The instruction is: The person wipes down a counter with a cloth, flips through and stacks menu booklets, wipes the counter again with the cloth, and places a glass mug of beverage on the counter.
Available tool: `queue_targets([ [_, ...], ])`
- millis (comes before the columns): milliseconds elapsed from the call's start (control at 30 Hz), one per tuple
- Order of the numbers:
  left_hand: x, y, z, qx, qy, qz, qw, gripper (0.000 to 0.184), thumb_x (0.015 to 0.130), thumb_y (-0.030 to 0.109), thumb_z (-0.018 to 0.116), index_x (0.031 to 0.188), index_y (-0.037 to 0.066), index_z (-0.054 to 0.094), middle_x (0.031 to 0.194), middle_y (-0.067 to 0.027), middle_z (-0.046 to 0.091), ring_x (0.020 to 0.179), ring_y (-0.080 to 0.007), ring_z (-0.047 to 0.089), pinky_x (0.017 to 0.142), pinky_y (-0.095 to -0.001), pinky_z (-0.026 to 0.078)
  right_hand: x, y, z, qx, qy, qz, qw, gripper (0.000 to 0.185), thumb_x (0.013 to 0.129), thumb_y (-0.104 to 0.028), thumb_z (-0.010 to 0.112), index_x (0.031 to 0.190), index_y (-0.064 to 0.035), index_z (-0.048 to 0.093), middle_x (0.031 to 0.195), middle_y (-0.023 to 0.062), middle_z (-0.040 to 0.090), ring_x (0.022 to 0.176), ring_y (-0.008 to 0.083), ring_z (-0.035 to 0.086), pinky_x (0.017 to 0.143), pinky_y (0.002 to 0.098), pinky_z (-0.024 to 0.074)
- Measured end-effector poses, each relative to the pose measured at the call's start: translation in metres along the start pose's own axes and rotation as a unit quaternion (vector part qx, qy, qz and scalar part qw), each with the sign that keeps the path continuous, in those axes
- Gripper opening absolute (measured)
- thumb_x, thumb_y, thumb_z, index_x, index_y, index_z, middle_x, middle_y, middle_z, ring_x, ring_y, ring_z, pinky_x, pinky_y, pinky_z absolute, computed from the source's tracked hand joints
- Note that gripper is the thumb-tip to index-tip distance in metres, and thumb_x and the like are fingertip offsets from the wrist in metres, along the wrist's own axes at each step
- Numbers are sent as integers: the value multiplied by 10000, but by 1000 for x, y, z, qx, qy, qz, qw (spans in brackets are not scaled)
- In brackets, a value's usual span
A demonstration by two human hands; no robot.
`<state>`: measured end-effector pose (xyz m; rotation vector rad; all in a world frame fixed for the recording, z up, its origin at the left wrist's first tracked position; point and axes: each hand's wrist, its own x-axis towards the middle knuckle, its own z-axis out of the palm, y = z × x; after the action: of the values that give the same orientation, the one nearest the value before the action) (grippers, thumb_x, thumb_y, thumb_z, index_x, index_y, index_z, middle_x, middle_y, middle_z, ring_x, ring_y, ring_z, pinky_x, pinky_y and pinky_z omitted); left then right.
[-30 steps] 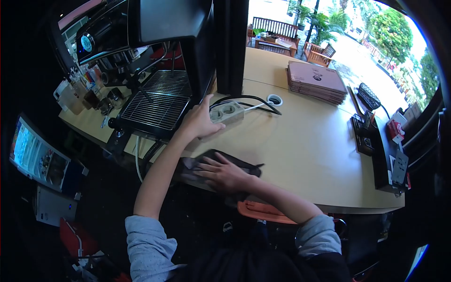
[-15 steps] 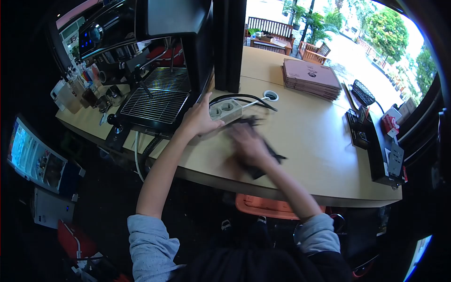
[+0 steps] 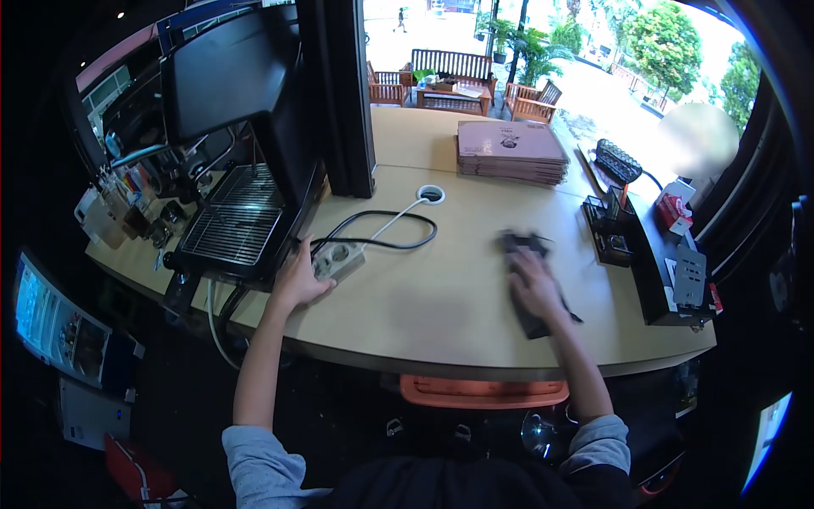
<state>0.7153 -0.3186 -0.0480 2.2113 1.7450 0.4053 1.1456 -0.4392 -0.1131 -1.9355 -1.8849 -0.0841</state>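
My left hand [image 3: 300, 278] rests at the near left end of a white power strip [image 3: 342, 258], thumb and fingers spread beside the espresso machine [image 3: 236, 222]. A black cable [image 3: 413, 245] loops behind the strip, and a white cord runs to a round hole [image 3: 431, 195] in the wooden counter [image 3: 407, 297]. On the right part of the counter, my right hand [image 3: 534, 280] lies flat with its fingers spread on a dark cloth [image 3: 531, 321], slightly blurred.
A stack of pink-covered menus [image 3: 513, 151] sits at the back. To the right are a black organizer [image 3: 653, 271] and a black basket [image 3: 618, 161]. Bottles [image 3: 103, 216] stand at the far left. Below the counter edge is an orange tray [image 3: 483, 392].
The dark cloth and my right hand have slid right across the counter, from near the power strip. My left hand stays by the strip. The view has shifted to the right.
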Motion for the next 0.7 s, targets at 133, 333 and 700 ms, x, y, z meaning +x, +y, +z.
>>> queue_targets([
  [133, -5, 25, -3, 39, 33, 58, 997, 1089, 546, 365, 819, 1379, 55, 190, 1361, -198, 316, 1238, -351, 369, 1006, -420, 345, 10, 22, 14, -109, 48, 147, 982, 437, 863, -271, 486, 1275, -134, 442, 1367, 125, 371, 1262, 346, 325, 1003, 554, 249],
  [333, 8, 88, 17, -84, 161, 233, 955, 783, 698, 256, 737, 1324, 29, 324, 1359, -152, 317, 1274, -326, 300, 1052, -408, 261, 110, -3, 40, 39, -114, -139, 983, 468, 882, -319, 435, 1334, -209, 383, 1443, 85, 278, 1334, 327, 227, 1055, 571, 157],
  [700, 13, 124, 56, -127, 132, 319, 930, 566, 732, 138, 674, 1238, 58, 432, 1264, -125, 439, 1235, -312, 366, 1034, -418, 286, 193, 56, 82, 33, 40, -26, 998, 377, 862, -311, 434, 1200, -173, 530, 1324, 65, 448, 1242, 242, 393, 1042, 411, 293],
])
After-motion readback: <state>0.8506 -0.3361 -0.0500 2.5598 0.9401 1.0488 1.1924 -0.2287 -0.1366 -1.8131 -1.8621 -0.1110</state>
